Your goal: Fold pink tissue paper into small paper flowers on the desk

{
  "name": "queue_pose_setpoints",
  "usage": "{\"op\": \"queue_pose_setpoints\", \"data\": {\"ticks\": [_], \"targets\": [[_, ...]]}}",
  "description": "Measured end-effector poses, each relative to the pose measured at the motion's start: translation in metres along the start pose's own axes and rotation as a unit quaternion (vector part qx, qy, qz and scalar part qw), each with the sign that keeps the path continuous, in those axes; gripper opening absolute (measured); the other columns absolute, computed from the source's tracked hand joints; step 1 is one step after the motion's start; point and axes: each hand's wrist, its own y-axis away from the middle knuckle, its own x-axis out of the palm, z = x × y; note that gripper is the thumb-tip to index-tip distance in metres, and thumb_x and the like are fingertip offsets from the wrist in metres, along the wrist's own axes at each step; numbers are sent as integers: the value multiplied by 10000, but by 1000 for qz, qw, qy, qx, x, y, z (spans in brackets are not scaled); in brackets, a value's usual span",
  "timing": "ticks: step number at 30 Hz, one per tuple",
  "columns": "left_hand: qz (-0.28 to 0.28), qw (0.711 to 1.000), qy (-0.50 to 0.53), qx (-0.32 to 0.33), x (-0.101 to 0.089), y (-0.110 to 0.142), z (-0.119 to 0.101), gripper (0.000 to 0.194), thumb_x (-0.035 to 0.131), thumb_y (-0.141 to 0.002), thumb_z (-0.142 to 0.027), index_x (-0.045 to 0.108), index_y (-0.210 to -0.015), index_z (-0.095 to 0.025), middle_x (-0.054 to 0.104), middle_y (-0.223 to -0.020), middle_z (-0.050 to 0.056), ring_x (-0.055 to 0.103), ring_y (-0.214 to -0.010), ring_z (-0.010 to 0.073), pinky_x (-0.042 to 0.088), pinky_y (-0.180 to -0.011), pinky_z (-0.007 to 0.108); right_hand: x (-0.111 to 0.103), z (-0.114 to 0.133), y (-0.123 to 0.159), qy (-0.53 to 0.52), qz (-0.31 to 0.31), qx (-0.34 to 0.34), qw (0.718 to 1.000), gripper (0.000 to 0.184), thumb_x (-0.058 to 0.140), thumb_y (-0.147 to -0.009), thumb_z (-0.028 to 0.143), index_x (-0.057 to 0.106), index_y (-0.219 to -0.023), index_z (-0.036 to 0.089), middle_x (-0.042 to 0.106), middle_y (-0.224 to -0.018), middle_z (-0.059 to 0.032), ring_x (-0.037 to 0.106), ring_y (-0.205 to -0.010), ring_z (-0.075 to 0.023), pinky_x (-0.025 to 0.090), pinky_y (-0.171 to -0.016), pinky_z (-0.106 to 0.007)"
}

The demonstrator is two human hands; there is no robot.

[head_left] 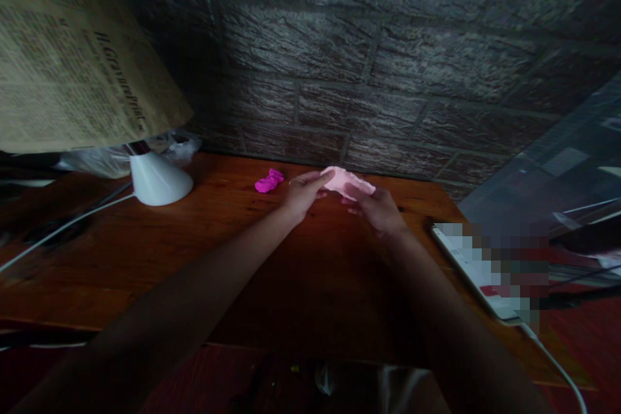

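While the head view is all we have, it shows our left hand (301, 194) and right hand (381, 207) meeting at a pale pink piece (342, 180), soft-looking and ragged along its rim. We have the fingers of both hands clamped on it, the left at its nine o'clock end, the right at its four o'clock side, so neither hand is clearly nearer. Its long axis runs close to the ten-to-four line. Whether it touches the wooden table (310, 297) beneath, we cannot tell.

From our left fingers, a magenta piece (269, 181) lies between nine and ten o'clock, just beside that hand and well apart from the right one. Farther along at nine o'clock we see the white lamp base (161, 180).

At twelve o'clock the brick wall (301, 58) stands close behind our hands, leaving little reach that way. A tablet-like device (460, 265), partly blurred out, lies at four o'clock from our right hand, near the table's side edge. The widest room, we judge, is toward six o'clock, where brown wood shows between our forearms.
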Motion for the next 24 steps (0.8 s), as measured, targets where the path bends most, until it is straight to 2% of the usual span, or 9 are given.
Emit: {"op": "queue_pose_setpoints", "data": {"ticks": [8, 13, 18, 24], "targets": [[7, 997, 62, -38, 4, 1, -4, 122, 835, -724, -256, 760, -776, -174, 739, -842, 42, 646, -748, 111, 476, -660, 216, 1, 4, 3, -35, 13, 26, 999, 110, 779, -802, 236, 722, -860, 162, 768, -912, -67, 690, -670, -117, 529, -597, -222], [23, 996, 85, -31, 3, 0, -2, 234, 860, -708, -363, 744, -778, -172, 736, -849, 45, 643, -754, 124, 506, -709, 248, 2, 1, 1, -36, 14, 50, 998, 132, 771, -807, 238, 720, -902, 162, 777, -919, -71, 693, -677, -118, 533, -591, -211], [26, 995, 86, -35, -3, -6, 1, 294, 891, -666, -402, 735, -768, -175, 738, -843, 37, 639, -768, 125, 502, -732, 250, 0, -5, -2, -19, 35, 45, 998, 201, 807, -765, 284, 736, -920, 178, 782, -960, -84, 711, -716, -148, 548, -640, -254], [8, 996, 64, -59, -7, -10, 6, 254, 866, -713, -367, 747, -807, -163, 750, -878, 57, 664, -802, 143, 508, -755, 276, 1, -3, 0, -38, 41, 31, 998, 192, 833, -723, 281, 748, -868, 189, 779, -936, -64, 694, -712, -140, 497, -611, -237]]}}
